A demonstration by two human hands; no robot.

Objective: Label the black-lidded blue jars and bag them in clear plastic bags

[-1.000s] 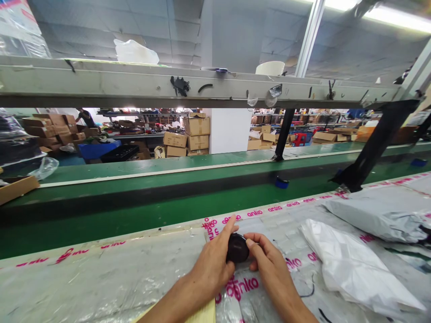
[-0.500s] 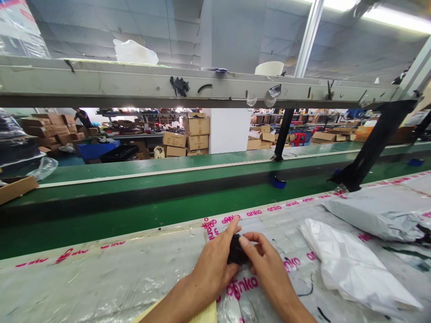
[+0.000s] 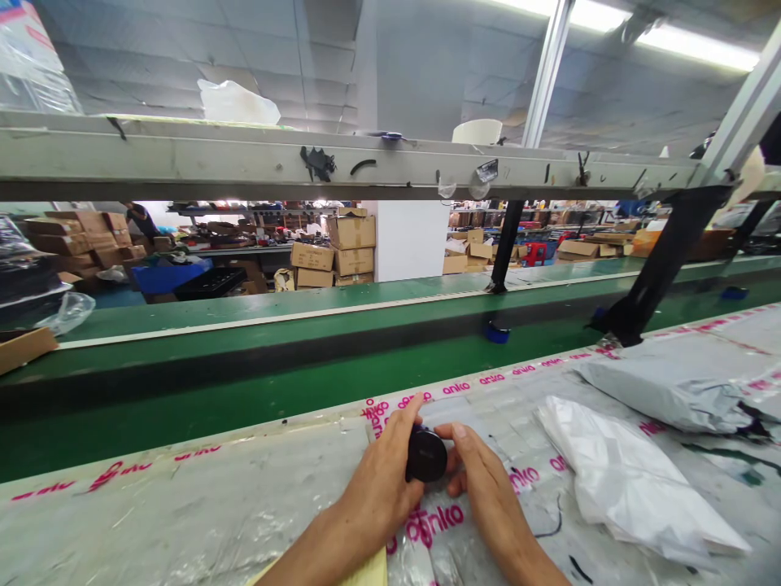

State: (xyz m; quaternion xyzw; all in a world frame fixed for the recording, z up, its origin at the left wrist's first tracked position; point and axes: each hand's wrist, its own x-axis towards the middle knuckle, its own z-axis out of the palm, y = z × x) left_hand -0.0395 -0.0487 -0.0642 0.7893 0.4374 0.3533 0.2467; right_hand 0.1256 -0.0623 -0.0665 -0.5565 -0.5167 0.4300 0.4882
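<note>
My left hand (image 3: 386,460) is closed around a small round black disc-shaped object (image 3: 429,456). Its flat, glossy face is turned towards me, above the plastic-covered bench (image 3: 274,488). My fingers lie along its left side, with the thumb below. My right hand (image 3: 479,472) is just to its right, fingers bent and apart, thumb off the face. Those fingertips come close to the disc's right edge; whether they touch it I cannot tell. A yellow sheet (image 3: 366,570) lies partly under my left forearm.
A white bag (image 3: 634,488) and a grey plastic bag (image 3: 677,391) lie on the right. Beyond the bench runs a green conveyor belt (image 3: 256,415), with blue-and-black round pieces (image 3: 498,333) on it. A black-wrapped post (image 3: 662,260) and a pale overhead beam (image 3: 232,163) stand across it.
The black disc has turned so its round face shows. My right thumb has come off it, and the right hand has moved slightly away. The view has shifted a little.
</note>
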